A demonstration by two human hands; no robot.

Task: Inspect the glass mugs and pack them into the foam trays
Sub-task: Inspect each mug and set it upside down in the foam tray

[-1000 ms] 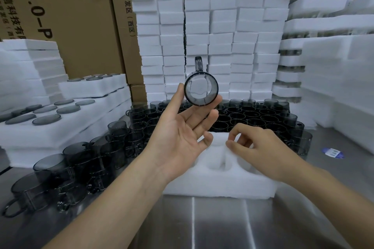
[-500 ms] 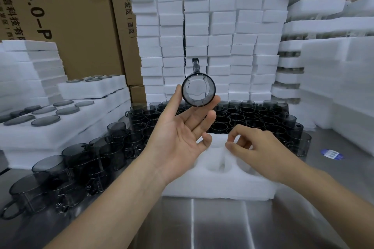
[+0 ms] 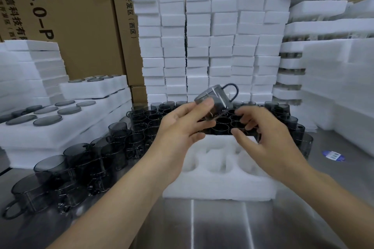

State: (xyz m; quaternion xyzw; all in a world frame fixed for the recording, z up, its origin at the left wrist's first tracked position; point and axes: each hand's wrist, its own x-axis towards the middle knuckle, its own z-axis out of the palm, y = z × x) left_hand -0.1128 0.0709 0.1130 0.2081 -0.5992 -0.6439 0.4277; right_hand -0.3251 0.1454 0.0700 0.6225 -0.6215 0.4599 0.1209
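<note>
A left hand [image 3: 180, 129] at the centre of the frame holds a smoky glass mug [image 3: 218, 99] tilted in the air, handle to the upper right; its grip is clamped on the mug, thumb on the side wall; the right hand [image 3: 269, 141] hovers just right of it, grip apart, fingers loosely curled; whether they touch the mug is unclear; below lies a white foam tray [image 3: 218, 190] with round pockets on a steel desk [image 3: 222, 228]; loose mugs [image 3: 141, 121] crowd behind; foam stacks [image 3: 198, 46] fill the top.
</note>
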